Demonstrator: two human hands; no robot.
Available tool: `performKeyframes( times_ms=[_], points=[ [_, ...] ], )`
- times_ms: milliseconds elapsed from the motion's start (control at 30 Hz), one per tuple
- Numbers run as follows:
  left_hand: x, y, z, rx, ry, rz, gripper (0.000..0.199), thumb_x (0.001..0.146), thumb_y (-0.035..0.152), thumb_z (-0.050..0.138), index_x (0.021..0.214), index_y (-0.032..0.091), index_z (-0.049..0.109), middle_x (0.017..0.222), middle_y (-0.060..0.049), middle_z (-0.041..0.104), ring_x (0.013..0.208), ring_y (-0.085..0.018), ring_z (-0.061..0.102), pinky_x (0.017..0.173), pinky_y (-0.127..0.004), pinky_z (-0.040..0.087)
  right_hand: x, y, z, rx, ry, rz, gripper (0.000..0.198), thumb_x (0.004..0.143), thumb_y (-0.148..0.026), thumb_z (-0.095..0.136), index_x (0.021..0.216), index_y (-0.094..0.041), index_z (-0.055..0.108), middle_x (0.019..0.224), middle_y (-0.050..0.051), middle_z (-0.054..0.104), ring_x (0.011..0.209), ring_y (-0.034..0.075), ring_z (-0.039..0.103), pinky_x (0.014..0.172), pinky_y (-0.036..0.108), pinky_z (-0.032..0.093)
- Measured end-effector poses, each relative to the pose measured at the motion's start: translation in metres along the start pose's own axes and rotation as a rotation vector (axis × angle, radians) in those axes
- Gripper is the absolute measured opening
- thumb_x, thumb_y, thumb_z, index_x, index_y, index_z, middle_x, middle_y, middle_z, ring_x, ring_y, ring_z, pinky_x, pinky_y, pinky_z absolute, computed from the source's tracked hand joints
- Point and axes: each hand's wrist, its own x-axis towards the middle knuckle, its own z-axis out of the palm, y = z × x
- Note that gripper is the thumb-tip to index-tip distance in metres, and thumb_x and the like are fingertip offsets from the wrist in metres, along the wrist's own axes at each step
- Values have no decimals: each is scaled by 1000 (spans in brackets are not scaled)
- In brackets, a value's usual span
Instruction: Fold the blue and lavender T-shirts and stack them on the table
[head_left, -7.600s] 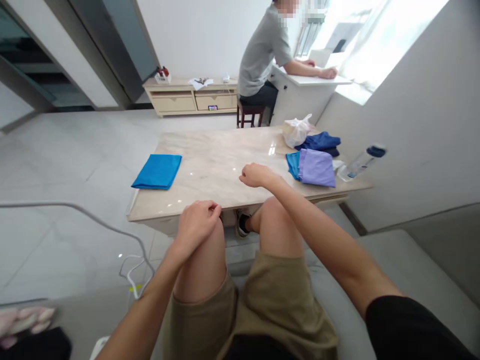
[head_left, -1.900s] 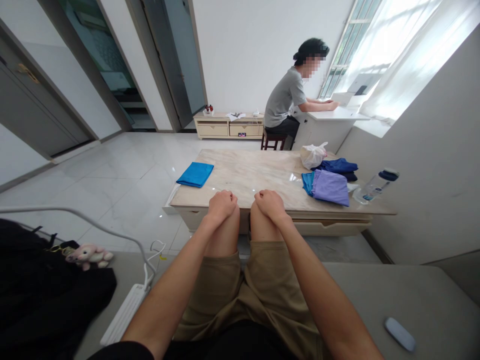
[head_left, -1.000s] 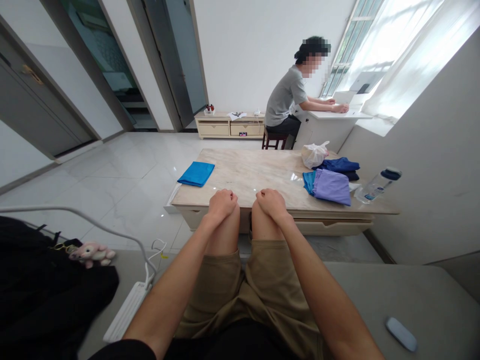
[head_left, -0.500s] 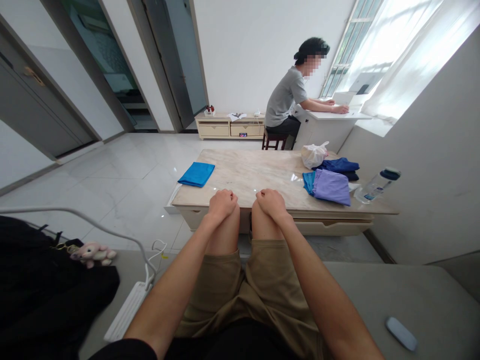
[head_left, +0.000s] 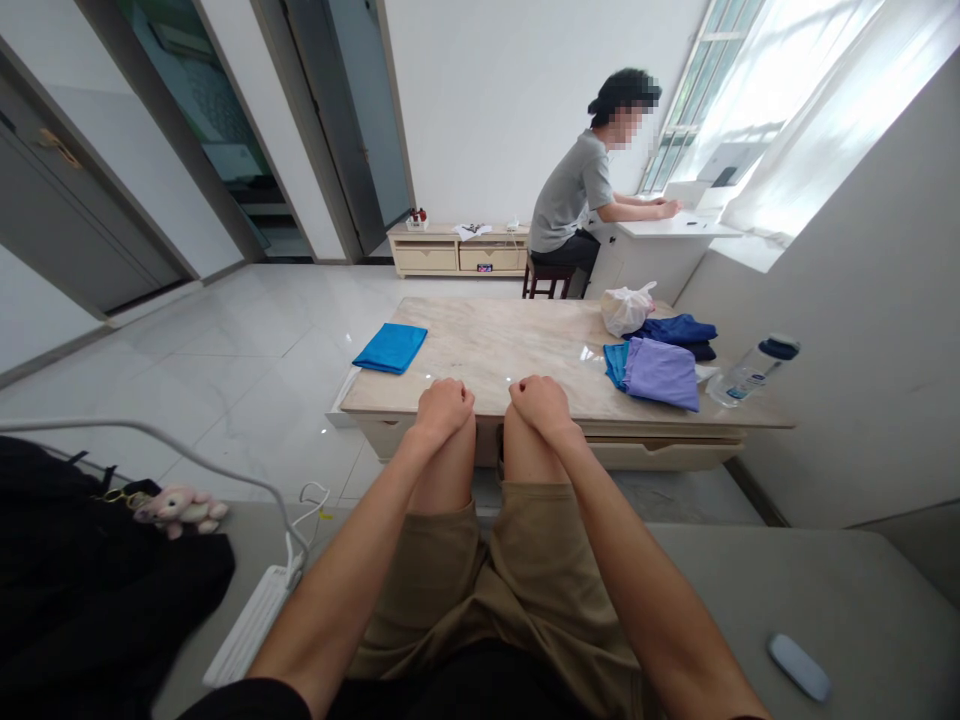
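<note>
At the far left, a black bag (head_left: 82,590) on the grey sofa (head_left: 862,600) is cut off by the frame edge, with a small pink plush toy (head_left: 178,509) lying on it and a white power strip (head_left: 251,625) just beside it; what the bag holds cannot be seen. On the marble table (head_left: 502,350) ahead, a folded blue cloth (head_left: 390,347) lies near the left edge. Both forearms stretch forward over khaki shorts (head_left: 517,580). The left hand (head_left: 444,407) is curled into a loose fist resting on the left knee, holding nothing; the right hand (head_left: 540,404) is likewise curled closed on the right knee, empty, just beside the other but apart from it. Both sit at the table's near edge, and the fingertips are tucked under, out of sight. Farther right on the table, a tied white plastic bag (head_left: 625,309) hides its contents; next to it lie a dark blue garment (head_left: 681,330), a teal cloth (head_left: 615,362) mostly covered by a folded purple cloth (head_left: 661,372), and a clear water bottle (head_left: 750,372) with a dark cap, lying tilted at the table's right end. Behind, another person (head_left: 574,205) sits on a stool at a white desk. A pale blue remote-like object (head_left: 799,667) rests on the sofa at right; its type is hard to tell.
</note>
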Motion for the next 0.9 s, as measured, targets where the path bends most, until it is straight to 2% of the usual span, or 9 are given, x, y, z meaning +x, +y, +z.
performKeyframes(
  times_ms=[167, 333, 467, 567, 633, 700, 767, 833, 900],
  points=[
    [12, 0, -5, 60, -99, 27, 42, 107, 36, 49, 104, 16, 86, 110, -19, 83, 109, -33, 78, 90, -36, 56, 8, 6, -9, -51, -25, -30, 42, 105, -33, 52, 103, -15, 89, 111, 23, 83, 109, 31, 78, 93, 32, 51],
    [35, 12, -5, 194, -141, 14, 55, 109, 48, 47, 106, 11, 87, 103, -25, 81, 105, -38, 78, 89, -41, 57, 37, 36, -11, 33, -138, -122, 42, 103, -42, 58, 85, -21, 90, 92, 15, 85, 97, 29, 79, 85, 30, 51],
    [56, 19, -14, 248, -265, 51, 51, 111, 46, 48, 110, 12, 86, 107, -25, 80, 108, -37, 78, 91, -40, 57, 78, 85, -8, 444, -423, -114, 49, 104, -54, 58, 86, -19, 88, 89, 11, 84, 91, 24, 79, 79, 27, 55],
    [75, 19, -18, 274, -362, 65, 53, 112, 50, 46, 108, 15, 86, 109, -23, 81, 110, -38, 77, 90, -41, 57, 122, 146, -6, 639, -582, 36, 54, 101, -64, 61, 92, -16, 83, 90, 13, 84, 81, 23, 79, 71, 28, 58],
    [85, 18, -13, 283, -405, 48, 52, 113, 47, 43, 108, 17, 85, 107, -22, 81, 108, -37, 78, 89, -41, 57, 151, 196, -4, 472, -370, 201, 39, 101, -51, 64, 98, -16, 80, 94, 15, 83, 83, 25, 80, 72, 31, 58],
    [91, 18, -4, 266, -458, 59, 47, 113, 41, 41, 110, 19, 83, 106, -20, 82, 106, -36, 79, 87, -41, 57, 176, 247, 3, 162, -65, 379, 28, 99, -40, 67, 106, -15, 79, 106, 21, 82, 102, 34, 79, 84, 39, 58],
    [94, 16, 6, 240, -515, 59, 43, 113, 40, 42, 111, 22, 81, 105, -18, 83, 104, -36, 80, 85, -41, 57, 192, 290, 14, -14, 147, 491, 41, 96, -41, 73, 126, -13, 74, 130, 31, 74, 124, 43, 71, 95, 48, 55],
    [95, 11, 13, 212, -553, 30, 38, 111, 43, 46, 112, 26, 79, 103, -16, 84, 101, -37, 81, 82, -41, 57, 199, 321, 28, -91, 207, 542, 55, 94, -45, 78, 136, -11, 69, 143, 35, 65, 134, 47, 63, 100, 51, 53],
    [96, 1, 19, 184, -577, -4, 32, 107, 47, 51, 113, 30, 78, 100, -13, 84, 96, -38, 81, 79, -41, 56, 202, 336, 42, -122, 225, 565, 55, 94, -44, 78, 138, -12, 69, 147, 32, 64, 137, 45, 60, 103, 48, 51]
  ],
)
